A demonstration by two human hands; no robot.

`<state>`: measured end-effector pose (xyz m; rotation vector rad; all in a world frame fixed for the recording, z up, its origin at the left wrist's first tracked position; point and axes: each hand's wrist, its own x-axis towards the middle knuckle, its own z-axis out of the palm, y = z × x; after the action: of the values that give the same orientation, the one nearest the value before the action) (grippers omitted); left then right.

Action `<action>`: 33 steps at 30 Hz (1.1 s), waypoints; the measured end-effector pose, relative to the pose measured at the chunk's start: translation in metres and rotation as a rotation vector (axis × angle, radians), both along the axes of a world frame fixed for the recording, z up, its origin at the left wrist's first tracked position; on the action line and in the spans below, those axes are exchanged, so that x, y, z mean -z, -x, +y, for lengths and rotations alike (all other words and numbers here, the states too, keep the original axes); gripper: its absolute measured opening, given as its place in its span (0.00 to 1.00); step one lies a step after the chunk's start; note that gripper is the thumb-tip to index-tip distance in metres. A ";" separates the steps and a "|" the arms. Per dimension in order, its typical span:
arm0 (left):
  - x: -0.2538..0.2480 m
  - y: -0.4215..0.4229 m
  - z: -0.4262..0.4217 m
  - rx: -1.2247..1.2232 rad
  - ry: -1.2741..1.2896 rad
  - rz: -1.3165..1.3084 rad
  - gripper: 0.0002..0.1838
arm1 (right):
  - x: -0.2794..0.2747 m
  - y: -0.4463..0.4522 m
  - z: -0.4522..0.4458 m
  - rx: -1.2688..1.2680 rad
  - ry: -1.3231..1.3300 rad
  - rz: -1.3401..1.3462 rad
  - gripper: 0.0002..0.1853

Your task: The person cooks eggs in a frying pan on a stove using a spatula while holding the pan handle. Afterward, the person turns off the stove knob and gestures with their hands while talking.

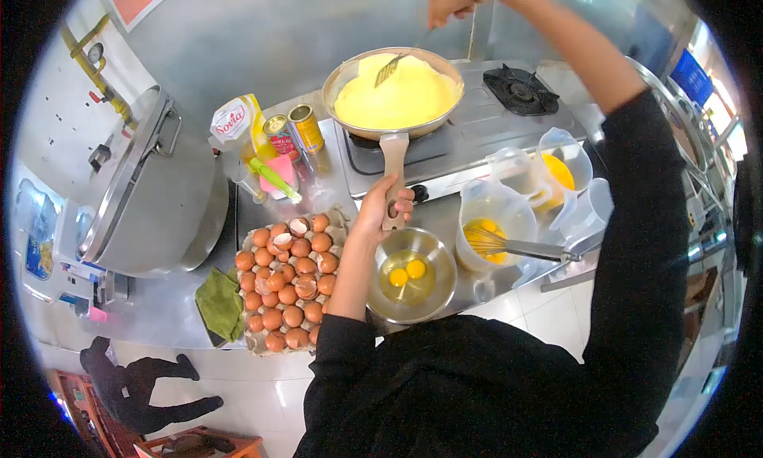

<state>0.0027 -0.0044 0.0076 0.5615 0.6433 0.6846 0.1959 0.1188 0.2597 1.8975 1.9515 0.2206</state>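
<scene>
My left hand (387,202) is wrapped round the beige handle of a frying pan (393,152) on the stove. A yellow egg layer (409,100) covers much of the pan. Above the pan's far rim, my right hand (455,3) grips a slotted spatula (387,72), its blade over the yellow layer. Just below my left hand, a metal bowl (442,280) holds two yolks in clear egg white. To its right, a clear plastic jug (474,199) contains beaten egg and a whisk (528,250).
A carton of brown eggs and broken shells (290,287) lies left of the bowl, beside a green cloth (220,303). Two cans (305,130) stand left of the stove. More jugs (579,152) are at the right. A large pot (179,196) and a distant person (139,382) are left.
</scene>
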 end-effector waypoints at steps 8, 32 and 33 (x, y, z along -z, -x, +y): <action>0.004 0.002 0.003 0.037 0.011 -0.088 0.09 | 0.012 -0.011 -0.070 -0.197 0.419 0.242 0.15; 0.000 0.002 0.001 0.020 0.076 -0.106 0.09 | -0.030 -0.018 -0.042 -0.241 0.233 0.192 0.14; 0.004 0.003 0.003 0.037 0.074 -0.131 0.09 | -0.026 -0.019 -0.051 -0.186 0.247 0.131 0.14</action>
<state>-0.0003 -0.0017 0.0036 0.4553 0.5322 0.6550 0.2150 0.0681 0.2853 1.6108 2.1315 -0.0922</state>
